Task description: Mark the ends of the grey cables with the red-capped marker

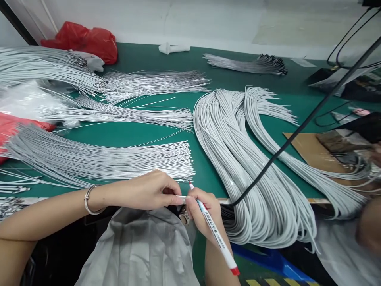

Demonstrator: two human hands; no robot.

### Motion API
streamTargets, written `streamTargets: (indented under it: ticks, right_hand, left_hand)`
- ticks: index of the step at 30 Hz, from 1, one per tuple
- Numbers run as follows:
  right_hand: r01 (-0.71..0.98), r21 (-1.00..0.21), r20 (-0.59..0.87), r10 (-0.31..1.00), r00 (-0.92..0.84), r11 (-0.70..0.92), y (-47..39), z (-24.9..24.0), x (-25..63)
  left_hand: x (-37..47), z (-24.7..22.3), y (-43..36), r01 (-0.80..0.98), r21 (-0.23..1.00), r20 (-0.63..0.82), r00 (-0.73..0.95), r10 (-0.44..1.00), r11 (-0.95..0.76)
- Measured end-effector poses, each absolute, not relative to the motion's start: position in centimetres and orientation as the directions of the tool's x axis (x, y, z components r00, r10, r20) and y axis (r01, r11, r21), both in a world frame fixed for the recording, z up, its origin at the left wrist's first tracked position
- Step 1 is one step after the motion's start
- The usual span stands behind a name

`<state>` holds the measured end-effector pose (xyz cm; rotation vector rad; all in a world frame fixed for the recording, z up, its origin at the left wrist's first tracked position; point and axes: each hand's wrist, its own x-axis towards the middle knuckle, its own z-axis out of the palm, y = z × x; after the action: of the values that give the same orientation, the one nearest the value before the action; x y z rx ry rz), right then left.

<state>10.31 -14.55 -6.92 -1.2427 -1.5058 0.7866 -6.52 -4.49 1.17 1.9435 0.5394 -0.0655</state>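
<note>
My left hand, with a bracelet at its wrist, pinches a short, thin, pale piece that looks like a cable end. The fingertips of my right hand meet the other end of that piece. A white marker with red ends rests in my right hand, its tip up and its rear end slanting down toward me. Just beyond my left hand lies a wide bundle of thin grey wires, ends lined up on the right. Thick light-grey cables drape over the table edge right of my hands.
More wire bundles lie on the green table. Red plastic bags sit at the left. A black cord crosses diagonally in front. At the right are cardboard and part of another person.
</note>
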Motion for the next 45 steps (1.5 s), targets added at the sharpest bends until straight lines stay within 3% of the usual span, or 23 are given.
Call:
streamTargets:
  ticks: [4, 6, 11, 18, 24, 32, 45]
  right_hand:
    - [0.305, -0.912, 0.290, 0.957, 0.010, 0.273, -14.5, -7.1, 10.3]
    - [0.312, -0.913, 0.278, 0.960, 0.012, 0.261, -14.5, -7.2, 10.3]
    - [0.249, -0.945, 0.225, 0.974, 0.025, 0.211, -14.5, -7.4, 10.2]
    - [0.173, -0.962, 0.224, 0.972, 0.066, 0.210, -14.3, -7.2, 10.1]
    - [0.275, -0.928, 0.285, 0.953, 0.098, 0.250, -14.1, -7.0, 10.1]
    - [0.135, -0.967, 0.221, 0.974, 0.046, 0.214, -14.5, -6.6, 10.1]
    - [0.247, -0.947, 0.238, 0.965, 0.114, 0.204, -14.3, -6.9, 9.5]
  left_hand:
    - [-6.6, 1.0, -4.2, 0.440, 0.871, -0.379, 0.884, 0.273, -0.217]
    - [-6.5, 1.1, -4.2, 0.468, 0.850, -0.401, 0.872, 0.281, -0.241]
    - [-6.4, 1.6, -4.2, 0.461, 0.818, -0.370, 0.879, 0.300, -0.344]
    - [-6.6, 0.9, -3.8, 0.471, 0.873, -0.434, 0.869, 0.238, -0.126]
    - [-6.4, 1.0, -4.1, 0.483, 0.857, -0.433, 0.864, 0.257, -0.177]
    - [-6.5, 1.5, -3.7, 0.470, 0.877, -0.440, 0.868, 0.231, -0.095]
    - [-5.8, 2.2, -4.8, 0.420, 0.768, -0.314, 0.905, 0.287, -0.484]
